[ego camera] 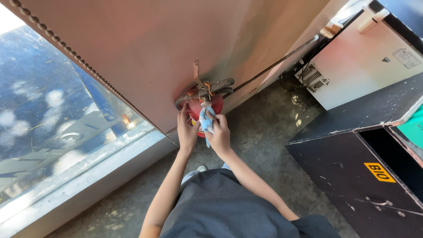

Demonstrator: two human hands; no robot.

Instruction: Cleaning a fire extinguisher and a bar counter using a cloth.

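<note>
- Red fire extinguisher (pixel 210 108) stands on the concrete floor (pixel 264 136), at the foot of the wall (pixel 176 44) beside the window (pixel 53 114)
- Right hand (pixel 219 133) closed on a blue cloth (pixel 205 121), wiping its top; left hand (pixel 187 131) flat and open, steadying its side
- Judged next: working the cloth under the valve handle (pixel 216 86)

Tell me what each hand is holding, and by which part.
The right hand grips a bunched blue cloth against the red extinguisher near its neck. The left hand lies flat on the extinguisher's side, gripping nothing.
</note>
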